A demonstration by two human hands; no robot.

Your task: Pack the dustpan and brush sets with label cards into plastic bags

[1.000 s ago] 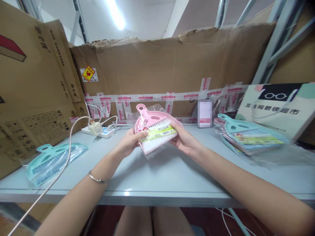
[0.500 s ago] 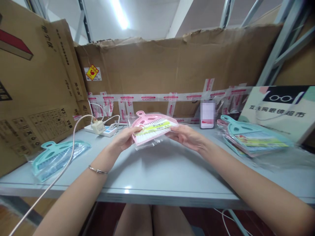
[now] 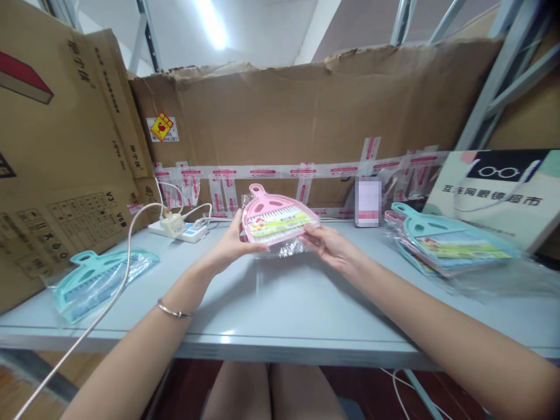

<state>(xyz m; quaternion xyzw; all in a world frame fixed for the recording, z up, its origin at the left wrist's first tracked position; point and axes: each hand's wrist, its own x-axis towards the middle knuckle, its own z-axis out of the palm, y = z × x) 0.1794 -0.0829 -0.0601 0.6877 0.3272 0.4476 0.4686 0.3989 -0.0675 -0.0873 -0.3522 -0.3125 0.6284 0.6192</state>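
A pink dustpan and brush set (image 3: 280,217) in a clear plastic bag is held up above the table, its yellow-green label facing me and its handle pointing up. My left hand (image 3: 231,242) grips its left side, thumb along the lower front and fingers behind, partly hidden. My right hand (image 3: 329,245) pinches the lower right corner with the thumb in front. Loose clear plastic (image 3: 289,249) hangs below the set, between the hands.
A bagged turquoise dustpan set (image 3: 105,280) lies at the left under a white cable (image 3: 128,256). More sets, turquoise and pink, are stacked (image 3: 455,236) at the right. Behind are a power strip (image 3: 192,233), a phone (image 3: 368,201) and cardboard (image 3: 262,116); a printed box (image 3: 494,192) leans at right.
The pink set has been raised slightly and tilted more upright, so more of its face shows. My left thumb has moved from the label down to the lower edge.
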